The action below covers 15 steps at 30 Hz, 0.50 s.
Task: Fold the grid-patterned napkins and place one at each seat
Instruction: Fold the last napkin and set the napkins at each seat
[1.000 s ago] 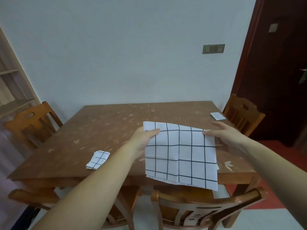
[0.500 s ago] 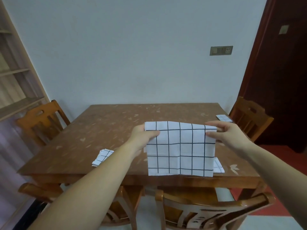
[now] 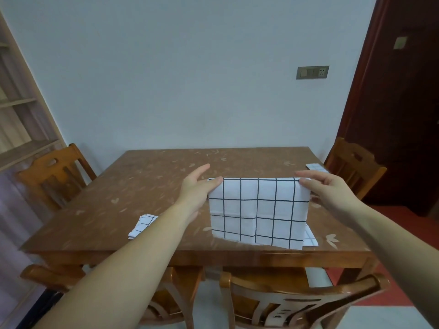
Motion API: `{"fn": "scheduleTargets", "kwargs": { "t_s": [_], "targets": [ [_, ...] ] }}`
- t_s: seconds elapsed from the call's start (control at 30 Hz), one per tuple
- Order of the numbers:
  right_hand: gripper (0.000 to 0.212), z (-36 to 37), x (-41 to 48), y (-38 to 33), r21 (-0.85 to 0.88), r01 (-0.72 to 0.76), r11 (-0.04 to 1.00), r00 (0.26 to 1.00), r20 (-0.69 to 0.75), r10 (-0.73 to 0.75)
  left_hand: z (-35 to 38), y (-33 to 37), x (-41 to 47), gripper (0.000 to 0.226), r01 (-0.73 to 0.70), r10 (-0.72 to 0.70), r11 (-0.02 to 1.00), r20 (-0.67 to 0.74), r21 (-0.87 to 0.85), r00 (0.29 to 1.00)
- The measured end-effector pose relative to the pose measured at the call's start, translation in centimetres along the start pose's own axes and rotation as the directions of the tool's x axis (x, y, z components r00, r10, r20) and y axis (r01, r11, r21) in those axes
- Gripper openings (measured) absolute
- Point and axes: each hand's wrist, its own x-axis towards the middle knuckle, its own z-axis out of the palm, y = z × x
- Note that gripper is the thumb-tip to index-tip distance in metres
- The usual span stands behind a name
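Both arms stretched forward over the table. Left hand and right hand pinching the top corners of the grid napkin, fingers extended. Hanging doubled, lower edge touching the tabletop near the front edge.

Home dining room: table, chairs

A white napkin with a black grid hangs doubled over, pinched at its top corners, its lower edge on the table's near side at 5 o'clock. A small folded napkin lies at 7 o'clock; another lies at 2 o'clock.
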Motion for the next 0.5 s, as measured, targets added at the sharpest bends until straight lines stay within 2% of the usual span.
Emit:
{"fn": "scheduleTargets", "kwargs": {
  "t_s": [0.1,0.2,0.33,0.5],
  "targets": [
    [0.012,0.0,-0.1,-0.4,-0.002,0.019,1.0,1.0,-0.021,-0.019,-0.1,0.2,0.1,0.028,-0.018,0.018,0.999,0.02,-0.027,1.0],
    [0.016,-0.3,-0.2,-0.9,-0.082,0.07,0.994,0.997,-0.032,-0.073,-0.2,0.5,0.0,0.015,-0.032,0.033,0.999,0.018,-0.025,0.999],
    [0.026,-0.5,-0.1,-1.5,-0.305,0.157,0.939,0.985,-0.024,-0.172,-0.6,0.9,0.0,0.016,-0.014,0.014,1.0,0.054,0.007,0.998],
    [0.023,-0.6,0.0,-1.8,-0.323,0.194,0.926,0.968,-0.088,-0.233,-1.2,0.7,0.3,0.026,-0.044,0.035,0.99,0.07,0.131,0.997]
  ]
}}
